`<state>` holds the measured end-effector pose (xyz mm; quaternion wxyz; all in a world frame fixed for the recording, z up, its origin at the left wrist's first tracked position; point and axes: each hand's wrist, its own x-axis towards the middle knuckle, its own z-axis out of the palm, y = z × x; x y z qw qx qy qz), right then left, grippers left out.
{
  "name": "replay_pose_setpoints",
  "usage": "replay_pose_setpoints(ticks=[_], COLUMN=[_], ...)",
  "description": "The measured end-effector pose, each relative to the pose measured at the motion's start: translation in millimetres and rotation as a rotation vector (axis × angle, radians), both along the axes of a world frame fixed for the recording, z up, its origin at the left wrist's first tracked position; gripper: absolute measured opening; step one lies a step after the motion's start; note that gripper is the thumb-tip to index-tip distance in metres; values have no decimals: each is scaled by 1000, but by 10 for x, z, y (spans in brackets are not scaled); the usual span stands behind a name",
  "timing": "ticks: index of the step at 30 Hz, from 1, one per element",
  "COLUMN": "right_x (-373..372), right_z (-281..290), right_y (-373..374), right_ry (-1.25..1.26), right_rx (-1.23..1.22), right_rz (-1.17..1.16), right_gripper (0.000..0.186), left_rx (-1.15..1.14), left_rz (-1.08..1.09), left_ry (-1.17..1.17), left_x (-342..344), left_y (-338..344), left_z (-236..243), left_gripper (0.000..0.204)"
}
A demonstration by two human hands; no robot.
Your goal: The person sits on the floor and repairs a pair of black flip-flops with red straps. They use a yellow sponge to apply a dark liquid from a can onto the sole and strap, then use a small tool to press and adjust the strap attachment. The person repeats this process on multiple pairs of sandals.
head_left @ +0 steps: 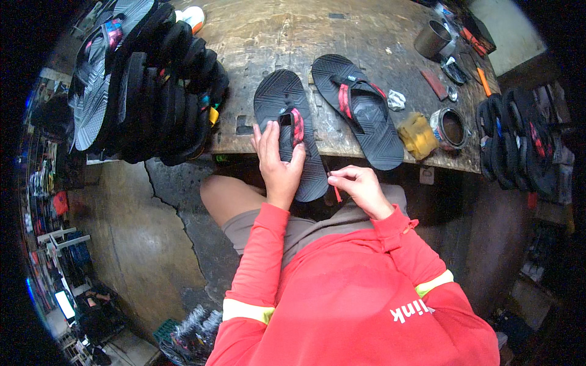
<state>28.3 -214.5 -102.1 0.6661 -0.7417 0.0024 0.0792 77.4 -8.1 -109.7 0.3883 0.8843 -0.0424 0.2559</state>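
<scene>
A black flip-flop (284,91) with a red-and-black patterned strap lies lengthwise in front of me, its heel reaching past the table's near edge. My left hand (278,161) holds it there, fingers at the left side of the strap and thumb on the right. Beside the heel, my right hand (357,185) is closed in a pinch on a thin red strip (337,194) hanging below the fingertips; its exact kind is too small to tell. The matching flip-flop (375,137) lies on the table to the right, near no hand.
Stacked flip-flops (143,97) rise at the left of the wooden table (268,30); more (516,140) stand at its right. Toward the right lie a yellowish block (417,135), an open tin (452,129), a metal cup (432,40), crumpled foil (396,100) and an orange-handled tool (483,81).
</scene>
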Motion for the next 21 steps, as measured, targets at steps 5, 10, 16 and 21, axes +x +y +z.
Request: replay_pose_setpoints(ticks=[5,10,16,21], right_x=[48,12,-306,-232], right_z=[-34,-9,142,233], right_y=[34,-14,-83,69], right_ry=[225,139,356,433], right_rx=[63,-23,207,283], right_rz=[57,52,-20,-59], right_gripper=[26,28,28,23], left_rx=[-62,8,-116,-149], left_rz=[-8,39,-31,-30], left_ry=[2,69,9,97], left_x=[8,-24,-304,-549], left_y=[-11,-16,-19,-16], left_z=[-24,10,59,196], left_gripper=[73,72,70,69])
